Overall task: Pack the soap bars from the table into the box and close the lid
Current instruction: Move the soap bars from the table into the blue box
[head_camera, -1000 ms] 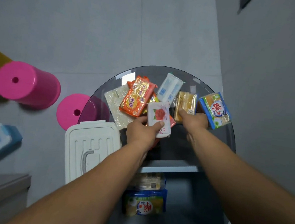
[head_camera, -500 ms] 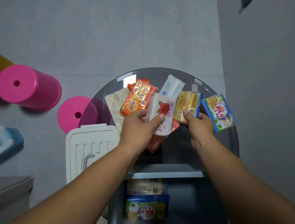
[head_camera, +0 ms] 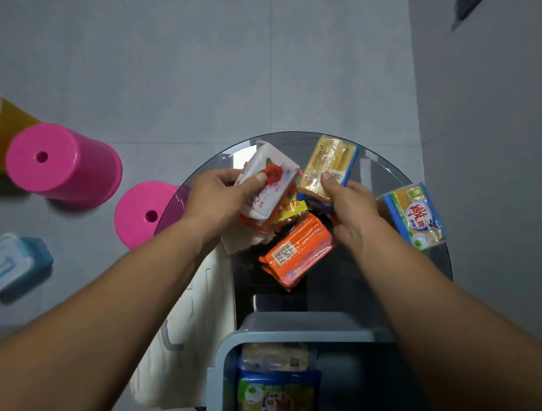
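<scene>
Grey tiled floor (head_camera: 178,49) fills the view — two pink stools (head_camera: 63,162) at nine o'clock, a blue lidded container (head_camera: 5,264) at eight, grey wall (head_camera: 508,95) at two.

A home room: grey tiled floor (head_camera: 178,49), pink plastic stools (head_camera: 60,160), glass table (head_camera: 371,279).

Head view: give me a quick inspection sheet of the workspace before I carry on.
Surface: round dark glass table, soaps on it.
Job's things: orange soap pack and blue-edged soap pack on the table; grey box open, two packs inside; white lid beside it.
Clutter: nothing seen.
Grippers: left hand holds rose-print soap; right hand holds yellow soap.
Cables: nothing seen.
Surroundings: two pink stools, small blue container on the grey tiled floor.
</scene>
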The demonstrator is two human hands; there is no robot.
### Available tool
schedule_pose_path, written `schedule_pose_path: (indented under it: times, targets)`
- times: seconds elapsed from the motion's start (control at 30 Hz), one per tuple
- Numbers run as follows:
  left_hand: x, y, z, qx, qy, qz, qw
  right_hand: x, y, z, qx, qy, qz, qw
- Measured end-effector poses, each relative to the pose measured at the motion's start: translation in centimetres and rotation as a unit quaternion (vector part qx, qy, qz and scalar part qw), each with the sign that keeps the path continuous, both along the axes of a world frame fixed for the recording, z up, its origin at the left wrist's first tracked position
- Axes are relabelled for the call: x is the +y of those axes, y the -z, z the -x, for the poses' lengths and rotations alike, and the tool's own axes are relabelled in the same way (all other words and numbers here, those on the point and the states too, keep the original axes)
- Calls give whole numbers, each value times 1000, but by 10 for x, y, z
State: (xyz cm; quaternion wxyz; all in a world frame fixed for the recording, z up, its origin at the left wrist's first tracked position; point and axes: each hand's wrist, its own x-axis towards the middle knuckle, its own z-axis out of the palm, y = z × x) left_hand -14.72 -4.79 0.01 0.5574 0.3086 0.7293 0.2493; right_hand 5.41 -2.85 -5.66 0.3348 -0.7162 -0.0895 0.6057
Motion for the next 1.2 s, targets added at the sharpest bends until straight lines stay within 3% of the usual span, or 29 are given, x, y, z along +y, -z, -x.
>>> schedule_pose_path:
  times: [0.23,0.47,0.7,1.2]
  targets:
    - [-6,9,0,-8,18,-7,1000,6,5,6,-74,-27,35,996]
    - [1,10,5,8,79,31,996,13,8,5,-15,-23,88,996]
    - [11,11,7,10,136,68,988,22,7,8,-27,-26,70,997]
    - [15,11,8,-1,136,99,986,32,13,5,-13,-76,33,997]
